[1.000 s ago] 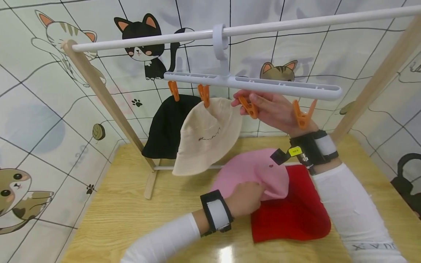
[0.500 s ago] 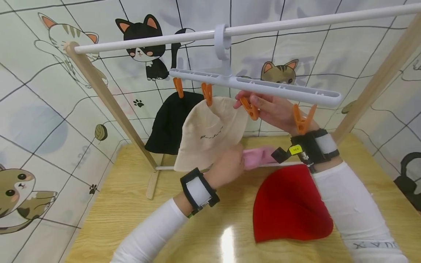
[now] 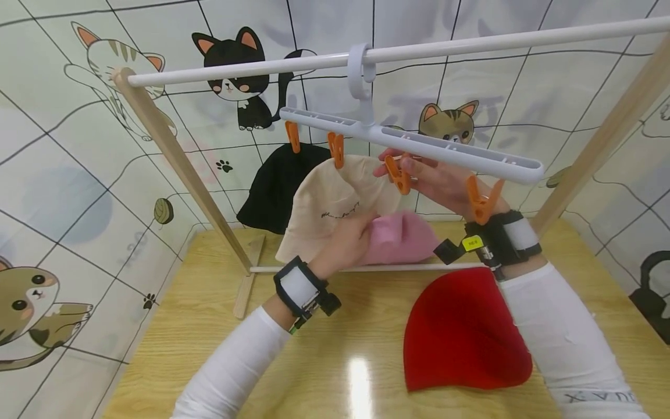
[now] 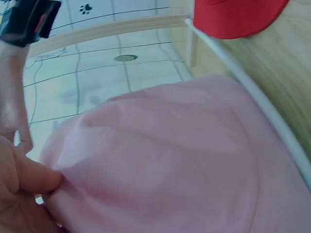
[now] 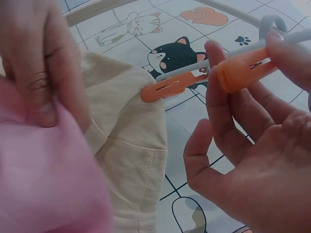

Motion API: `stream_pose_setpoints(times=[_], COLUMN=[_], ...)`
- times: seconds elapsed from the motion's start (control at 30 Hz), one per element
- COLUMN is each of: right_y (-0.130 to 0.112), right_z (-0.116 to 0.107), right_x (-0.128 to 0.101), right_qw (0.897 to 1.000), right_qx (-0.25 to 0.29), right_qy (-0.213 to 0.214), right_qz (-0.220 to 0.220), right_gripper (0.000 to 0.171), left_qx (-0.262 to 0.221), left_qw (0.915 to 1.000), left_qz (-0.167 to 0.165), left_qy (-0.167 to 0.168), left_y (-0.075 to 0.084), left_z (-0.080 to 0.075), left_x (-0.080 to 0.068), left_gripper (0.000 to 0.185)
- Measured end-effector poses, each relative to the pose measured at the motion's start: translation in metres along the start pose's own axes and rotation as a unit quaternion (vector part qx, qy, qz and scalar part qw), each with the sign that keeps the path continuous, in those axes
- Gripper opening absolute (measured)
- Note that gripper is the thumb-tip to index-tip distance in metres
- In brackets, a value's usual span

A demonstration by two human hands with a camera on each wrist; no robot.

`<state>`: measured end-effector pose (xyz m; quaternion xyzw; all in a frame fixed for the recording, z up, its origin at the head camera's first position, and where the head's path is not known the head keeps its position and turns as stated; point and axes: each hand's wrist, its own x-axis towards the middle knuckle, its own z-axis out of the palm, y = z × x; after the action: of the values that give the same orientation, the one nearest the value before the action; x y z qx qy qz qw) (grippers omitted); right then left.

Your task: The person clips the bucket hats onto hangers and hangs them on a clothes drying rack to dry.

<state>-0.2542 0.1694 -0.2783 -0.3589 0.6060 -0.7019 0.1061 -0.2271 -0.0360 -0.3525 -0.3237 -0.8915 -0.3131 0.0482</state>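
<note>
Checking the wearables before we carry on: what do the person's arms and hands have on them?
Both arms wear long white sleeves; the right sleeve has small dark lettering near the elbow. The left hand and right hand are bare, no gloves. Each wrist carries a black strap with a white panel; the right wrist unit also bears a yellow label.

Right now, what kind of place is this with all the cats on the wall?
Probably a small indoor corner set up for hanging hats to dry. A rack stands on a wooden table, a clip hanger holds two hats, and cartoon cat wallpaper covers the walls.
</note>
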Motion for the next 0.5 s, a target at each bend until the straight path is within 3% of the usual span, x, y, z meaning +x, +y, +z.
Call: stream_pose_setpoints(times=[0.1,0.27,0.5], right_y=[-0.001,0.000,0.000], right_z=[0.000,-0.002,-0.001], right_x=[-0.002,-0.002,0.003], right_qw=[1.000,0.998,0.998], right_qx=[0.014,0.055,0.043], right_qy=[0.020,0.040,0.031], right_qz=[0.007,-0.001,-0.031], right_gripper=[0.029,0.036,0.033], left_qx=[-0.020,-0.009,-0.028], left_qw=[0.9998,0.9996,0.9993], left_qz=[-0.001,0.019,0.017], left_qy=[0.008,0.021,0.017], left_y=[0.001,0.005,0.013], left_z=[-0.007,-0.018,-0.033], left_x=[0.002,0.006,0.010], left_gripper=[0.030,0.029,0.029])
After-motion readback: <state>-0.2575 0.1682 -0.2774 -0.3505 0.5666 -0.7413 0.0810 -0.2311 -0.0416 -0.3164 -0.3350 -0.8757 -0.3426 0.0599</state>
